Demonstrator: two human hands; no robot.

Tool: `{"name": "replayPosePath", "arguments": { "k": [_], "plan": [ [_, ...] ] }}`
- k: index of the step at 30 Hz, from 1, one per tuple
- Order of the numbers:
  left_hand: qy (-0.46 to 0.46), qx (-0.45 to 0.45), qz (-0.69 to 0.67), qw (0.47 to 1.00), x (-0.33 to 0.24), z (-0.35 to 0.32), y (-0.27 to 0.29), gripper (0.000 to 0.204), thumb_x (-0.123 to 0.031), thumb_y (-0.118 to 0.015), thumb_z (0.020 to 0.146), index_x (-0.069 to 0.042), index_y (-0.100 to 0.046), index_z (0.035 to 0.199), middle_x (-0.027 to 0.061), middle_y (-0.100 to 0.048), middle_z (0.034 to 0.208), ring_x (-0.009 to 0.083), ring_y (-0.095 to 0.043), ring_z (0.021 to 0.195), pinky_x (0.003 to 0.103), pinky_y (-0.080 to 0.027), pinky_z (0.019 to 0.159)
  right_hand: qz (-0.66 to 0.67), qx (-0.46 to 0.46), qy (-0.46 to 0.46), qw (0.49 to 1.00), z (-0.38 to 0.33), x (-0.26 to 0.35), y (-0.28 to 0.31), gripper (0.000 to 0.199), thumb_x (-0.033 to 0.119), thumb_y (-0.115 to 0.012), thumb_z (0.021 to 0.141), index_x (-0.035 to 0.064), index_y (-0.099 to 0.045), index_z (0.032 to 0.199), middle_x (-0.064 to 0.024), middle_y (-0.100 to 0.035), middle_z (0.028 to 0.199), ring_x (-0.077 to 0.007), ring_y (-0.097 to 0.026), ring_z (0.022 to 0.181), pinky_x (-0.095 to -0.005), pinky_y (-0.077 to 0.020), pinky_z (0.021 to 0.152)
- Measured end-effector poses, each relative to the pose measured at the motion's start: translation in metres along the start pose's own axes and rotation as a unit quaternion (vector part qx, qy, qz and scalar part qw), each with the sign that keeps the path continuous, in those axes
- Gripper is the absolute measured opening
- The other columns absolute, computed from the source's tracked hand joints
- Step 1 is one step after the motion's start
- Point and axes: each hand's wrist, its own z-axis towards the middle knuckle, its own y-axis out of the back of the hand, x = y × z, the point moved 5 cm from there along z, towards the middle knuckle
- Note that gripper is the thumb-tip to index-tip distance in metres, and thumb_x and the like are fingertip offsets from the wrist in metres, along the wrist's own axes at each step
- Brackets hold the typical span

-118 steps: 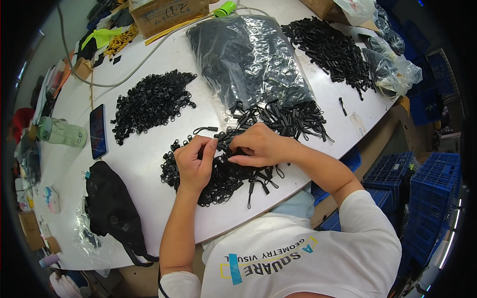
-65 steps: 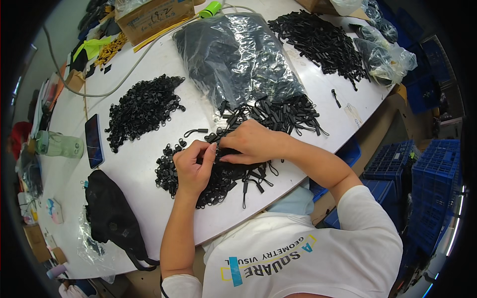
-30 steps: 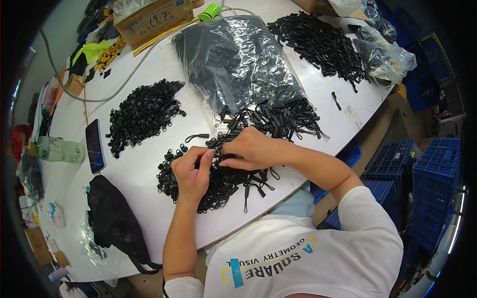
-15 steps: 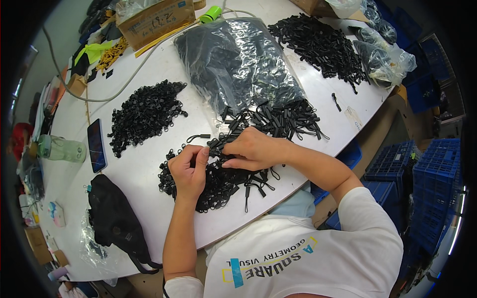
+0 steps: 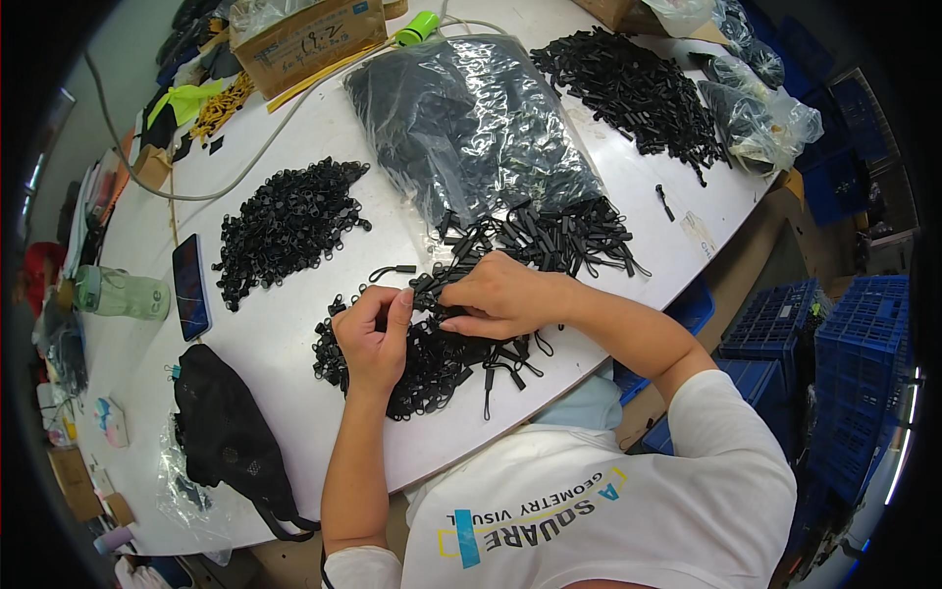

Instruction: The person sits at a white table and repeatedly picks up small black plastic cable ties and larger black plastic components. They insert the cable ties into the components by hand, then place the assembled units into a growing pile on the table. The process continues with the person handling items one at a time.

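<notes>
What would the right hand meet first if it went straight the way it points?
Likely the left hand; depth is unclear, so the black pieces between might come first.

Compared with a second ago, the left hand [image 5: 371, 339] has drawn slightly away from the right hand [image 5: 502, 296], so the gap between their fingertips is wider and more of the black pieces [image 5: 424, 294] show there. Since the earliest picture the view itself has shifted, and the phone [image 5: 191, 288] and cardboard box [image 5: 309, 49] now appear lower in it
</notes>
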Motion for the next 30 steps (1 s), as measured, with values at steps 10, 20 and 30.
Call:
{"name": "replayPosePath", "arguments": {
  "k": [10,20,30],
  "plan": [
    [0.002,0.003,-0.011,1.000,0.0005,-0.0004,-0.0024,0.022,-0.015,-0.061,0.089,0.001,-0.058,0.073,-0.0029,-0.048,0.055,0.0040,-0.037,0.050,0.021,-0.027,0.047,-0.031,0.005,-0.002,1.000,-0.0003,-0.0013,-0.0020,0.025,0.026,-0.063,0.084,0.0034,-0.054,0.079,-0.0070,-0.051,0.056,-0.0290,-0.050,0.047,-0.0370,-0.0355,0.042],
    [0.001,0.011,-0.011,1.000,-0.0003,-0.0018,-0.0054,0.020,-0.012,-0.062,0.087,0.001,-0.058,0.073,-0.0017,-0.050,0.055,0.0045,-0.040,0.049,0.021,-0.030,0.047,-0.054,0.007,0.000,0.999,-0.0005,-0.0001,-0.0013,0.028,0.027,-0.062,0.084,0.0046,-0.051,0.074,-0.0074,-0.050,0.055,-0.0300,-0.050,0.047,-0.0376,-0.0359,0.042],
    [-0.003,0.025,0.013,1.000,-0.0030,-0.0024,-0.0088,0.015,-0.008,-0.064,0.084,0.002,-0.060,0.073,0.0027,-0.056,0.055,0.0070,-0.050,0.048,0.021,-0.039,0.048,-0.071,0.040,-0.033,0.996,-0.0008,0.0003,-0.0006,0.032,0.031,-0.059,0.085,0.0044,-0.049,0.071,-0.0099,-0.054,0.056,-0.0326,-0.055,0.052,-0.0412,-0.0413,0.047]
  ]
}}
